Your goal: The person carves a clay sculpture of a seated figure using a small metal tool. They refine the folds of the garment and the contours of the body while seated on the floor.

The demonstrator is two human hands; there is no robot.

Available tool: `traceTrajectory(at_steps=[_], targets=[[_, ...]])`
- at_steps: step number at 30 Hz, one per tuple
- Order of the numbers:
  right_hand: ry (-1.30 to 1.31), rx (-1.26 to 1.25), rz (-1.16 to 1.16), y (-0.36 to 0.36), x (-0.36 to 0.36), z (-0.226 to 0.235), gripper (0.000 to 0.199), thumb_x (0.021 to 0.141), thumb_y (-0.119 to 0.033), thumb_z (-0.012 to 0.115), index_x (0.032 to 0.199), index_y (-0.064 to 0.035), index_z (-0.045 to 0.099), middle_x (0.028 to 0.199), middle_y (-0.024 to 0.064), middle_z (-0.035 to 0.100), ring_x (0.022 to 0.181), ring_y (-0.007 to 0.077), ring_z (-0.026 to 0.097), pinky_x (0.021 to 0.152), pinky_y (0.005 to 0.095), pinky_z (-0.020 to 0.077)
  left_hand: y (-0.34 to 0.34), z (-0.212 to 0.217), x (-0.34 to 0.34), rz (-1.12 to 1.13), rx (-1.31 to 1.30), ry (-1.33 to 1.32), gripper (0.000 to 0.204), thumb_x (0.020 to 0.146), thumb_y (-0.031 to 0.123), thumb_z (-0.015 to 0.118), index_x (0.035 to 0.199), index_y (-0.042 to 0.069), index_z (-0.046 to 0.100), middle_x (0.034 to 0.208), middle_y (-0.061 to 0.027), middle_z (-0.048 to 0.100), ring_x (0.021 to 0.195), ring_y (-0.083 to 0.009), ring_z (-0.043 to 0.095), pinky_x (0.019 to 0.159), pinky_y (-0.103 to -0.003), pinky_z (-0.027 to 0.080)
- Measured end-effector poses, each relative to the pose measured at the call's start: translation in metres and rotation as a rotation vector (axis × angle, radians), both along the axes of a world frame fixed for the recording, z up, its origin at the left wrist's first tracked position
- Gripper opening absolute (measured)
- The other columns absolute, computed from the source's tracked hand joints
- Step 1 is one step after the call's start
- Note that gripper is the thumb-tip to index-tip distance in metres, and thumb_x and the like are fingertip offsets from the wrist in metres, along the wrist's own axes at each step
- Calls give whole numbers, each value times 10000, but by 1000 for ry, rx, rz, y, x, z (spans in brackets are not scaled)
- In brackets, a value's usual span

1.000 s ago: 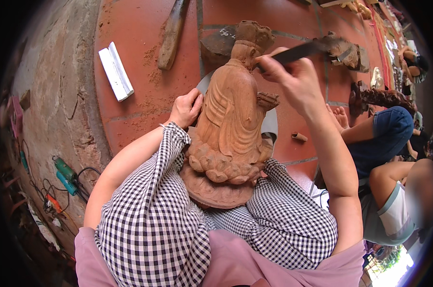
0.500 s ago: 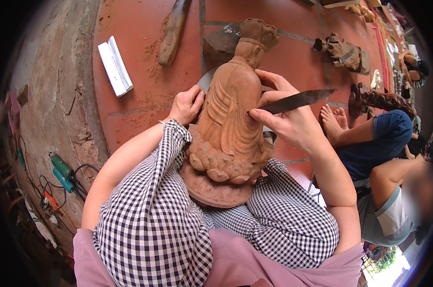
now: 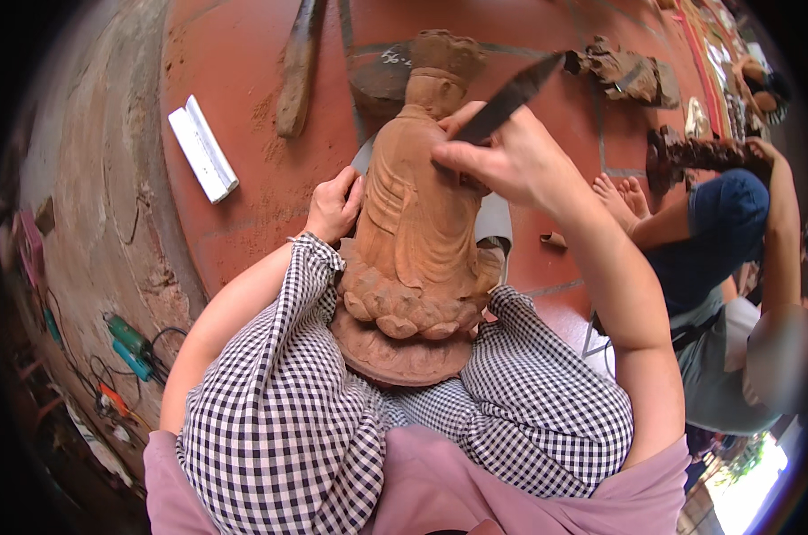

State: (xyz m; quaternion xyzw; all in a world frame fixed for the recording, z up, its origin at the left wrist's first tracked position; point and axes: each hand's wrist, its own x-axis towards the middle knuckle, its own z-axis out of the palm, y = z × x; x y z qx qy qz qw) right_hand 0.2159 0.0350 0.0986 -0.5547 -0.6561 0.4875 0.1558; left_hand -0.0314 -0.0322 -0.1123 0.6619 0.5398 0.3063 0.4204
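A carved wooden statue [image 3: 413,187] of a seated robed figure stands between my knees, its lotus base toward me and its tall headdress away. My left hand [image 3: 336,207] is closed against the statue's left side; its fingertips are partly hidden. Over the figure's right shoulder, my right hand [image 3: 502,156] pinches a dark, flat, pointed blade [image 3: 515,96]. The blade's wide tapered end points up and to the right, slightly blurred. Its lower end lies within my grip, close to the wood at the upper back.
On the red tiles lie a folded white paper [image 3: 203,149], a wooden mallet-like piece [image 3: 297,85] and a dark block [image 3: 382,80]. Rough wood [image 3: 625,73] lies far right. Another person [image 3: 716,267] sits at the right. Corded power tools [image 3: 129,346] lie at the left.
My right hand and the blade have moved up from the figure's mid back to its shoulder, and the blade has tilted more upright. The person at the right has raised an arm.
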Motion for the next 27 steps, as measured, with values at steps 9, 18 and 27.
traceTrajectory(at_steps=[9,18,27], targets=[[-252,326,220,-13,-11,1,178,805,-173,742,886,-28,677,841,150,700,791,271,696,713,402,563,2,-8,-4,-28,85,20,196,1014,168,560,921,-4,572,694,-239,595,607,-373,624,562,-401,478],[-296,356,231,-13,-23,2,268,810,-211,611,911,14,719,853,255,704,855,373,717,818,460,574,-1,-9,-7,-51,86,14,206,1021,191,555,956,0,596,716,-225,624,627,-355,647,583,-392,493],[-213,277,110,10,-17,-8,226,841,-220,645,929,-18,694,863,223,708,844,356,716,759,466,575,0,-10,-3,-39,65,0,204,1018,186,551,951,-3,588,706,-233,603,607,-373,619,565,-396,478]])
